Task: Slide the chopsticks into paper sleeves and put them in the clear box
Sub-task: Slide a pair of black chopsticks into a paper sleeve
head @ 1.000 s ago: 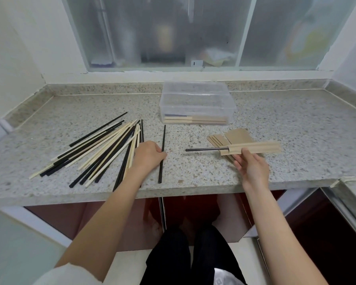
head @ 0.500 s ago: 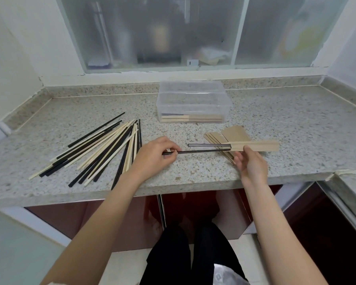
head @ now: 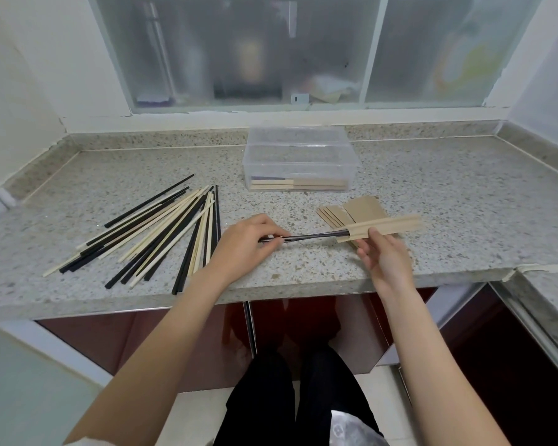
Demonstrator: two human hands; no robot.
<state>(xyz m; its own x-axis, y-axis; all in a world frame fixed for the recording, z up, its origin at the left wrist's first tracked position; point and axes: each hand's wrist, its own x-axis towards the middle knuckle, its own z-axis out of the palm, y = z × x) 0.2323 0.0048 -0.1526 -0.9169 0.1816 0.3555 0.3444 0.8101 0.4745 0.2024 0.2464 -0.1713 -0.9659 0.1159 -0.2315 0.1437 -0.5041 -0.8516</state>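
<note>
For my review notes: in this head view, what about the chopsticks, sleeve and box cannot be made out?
- Head view: the black chopsticks end inside the paper sleeve; how far in is hidden by the paper.
- The left hand covers their other ends.
- The right hand is motion-blurred, so its grip on the sleeve is unclear.
- How many sleeved pairs lie in the clear box is too small and stacked to count.

black chopsticks' (head: 316,237) far ends hidden inside paper sleeve (head: 384,227), window contents (head: 255,59) blurred
</note>
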